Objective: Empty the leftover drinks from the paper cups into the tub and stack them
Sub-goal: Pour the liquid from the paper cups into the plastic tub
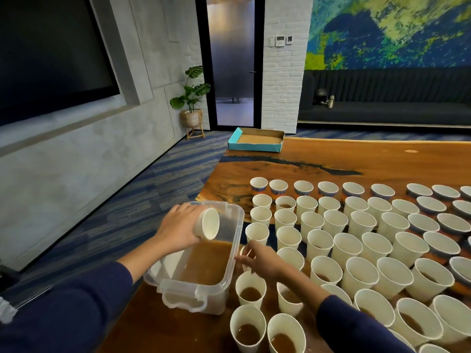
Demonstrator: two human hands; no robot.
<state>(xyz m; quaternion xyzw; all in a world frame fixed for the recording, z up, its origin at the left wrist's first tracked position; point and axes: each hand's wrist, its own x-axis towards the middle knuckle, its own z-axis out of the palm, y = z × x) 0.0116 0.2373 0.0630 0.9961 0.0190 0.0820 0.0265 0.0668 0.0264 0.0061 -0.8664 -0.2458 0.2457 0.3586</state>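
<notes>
My L hand (178,225) grips a tipped cup (207,223) over the tub (235,240), R hand (262,258) pinches another cup (245,251) w/ drink—could slosh if rushed.

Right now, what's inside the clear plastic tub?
The clear plastic tub holds brown liquid pooled across its bottom. The left hand holds a tipped paper cup above it. The hand and forearm cover the tub's left part, so anything there is hidden.

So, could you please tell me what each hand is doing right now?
Left hand: holds a paper cup tipped over the tub.
Right hand: fingers pinching the rim of another cup.
</notes>
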